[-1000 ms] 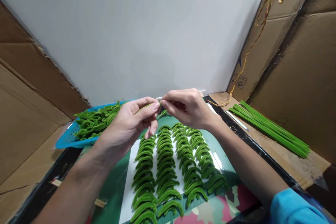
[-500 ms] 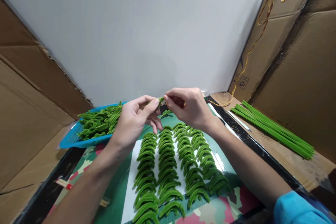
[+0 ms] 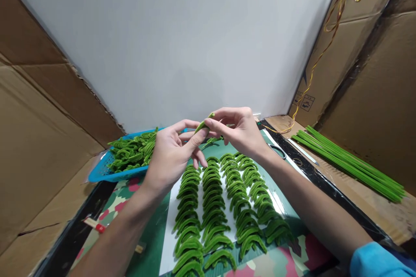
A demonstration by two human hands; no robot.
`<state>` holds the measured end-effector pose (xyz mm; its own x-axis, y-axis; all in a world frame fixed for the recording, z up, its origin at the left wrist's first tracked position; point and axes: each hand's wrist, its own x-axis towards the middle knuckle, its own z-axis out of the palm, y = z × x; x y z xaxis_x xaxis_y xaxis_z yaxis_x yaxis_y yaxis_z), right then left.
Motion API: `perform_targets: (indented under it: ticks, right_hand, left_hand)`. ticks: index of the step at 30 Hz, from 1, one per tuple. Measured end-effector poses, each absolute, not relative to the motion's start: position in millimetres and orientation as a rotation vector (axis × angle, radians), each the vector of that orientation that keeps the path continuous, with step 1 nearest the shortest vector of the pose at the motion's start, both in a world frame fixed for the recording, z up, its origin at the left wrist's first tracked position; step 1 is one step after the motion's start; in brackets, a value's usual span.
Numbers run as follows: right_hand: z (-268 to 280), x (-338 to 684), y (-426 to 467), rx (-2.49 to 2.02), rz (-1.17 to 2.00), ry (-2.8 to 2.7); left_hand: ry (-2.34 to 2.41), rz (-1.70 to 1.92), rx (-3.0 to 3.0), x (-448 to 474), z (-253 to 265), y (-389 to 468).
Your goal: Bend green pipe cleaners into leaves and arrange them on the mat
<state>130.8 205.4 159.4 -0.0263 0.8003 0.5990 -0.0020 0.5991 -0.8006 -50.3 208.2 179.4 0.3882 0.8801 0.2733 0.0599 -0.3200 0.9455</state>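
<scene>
My left hand [image 3: 172, 149] pinches a short green pipe-cleaner piece [image 3: 201, 126] between thumb and forefinger, its other fingers loosely bent below. From the other side, my right hand [image 3: 240, 132] grips the same piece near its upper end, which pokes out past the fingertips. The piece is tilted, and part of it is hidden by the fingers. Below both hands, curved green fuzzy pieces [image 3: 214, 207] lie overlapped in several rows on a white sheet [image 3: 166, 246] over a green mat. Behind my left hand stands a blue basket [image 3: 112, 177] heaped with similar green pieces [image 3: 133, 151].
Long green pipe cleaners [image 3: 351, 166] lie bundled at the right, beside a white pen-like stick [image 3: 303, 151]. A scissors handle [image 3: 277, 151] shows near my right forearm. A red-banded stick [image 3: 94, 224] lies under my left forearm. Cardboard walls [image 3: 367, 78] flank both sides; twisted wire hangs right.
My hands have come closer together, and more of the held piece now shows, pointing up and right. The whole view has shifted slightly, so things appear further right.
</scene>
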Motion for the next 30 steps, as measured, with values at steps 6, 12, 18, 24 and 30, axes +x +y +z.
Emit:
perform_targets:
  ticks: [6, 12, 18, 24, 30]
  right_hand:
    - [161.3, 135.0, 204.1, -0.787, 0.637, -1.435]
    - [156.4, 135.9, 204.4, -0.805, 0.511, -1.376]
    - [156.2, 133.5, 202.3, -0.8, 0.334, -1.441]
    - [160.3, 136.2, 209.1, -0.667, 0.89, -1.341]
    - [153.8, 136.6, 204.1, -0.846, 0.474, -1.522]
  left_hand:
    - [0.849, 0.974, 1.629, -50.4, 178.1, 209.3]
    - [0.831, 0.907, 1.678, -47.6, 174.8, 206.8]
    - [0.828, 0.926, 1.668, -45.4, 174.3, 204.1]
    - [0.772, 0.866, 1.652, -45.3, 172.1, 205.5]
    - [0.82, 0.851, 1.682, -46.0, 170.6, 206.9]
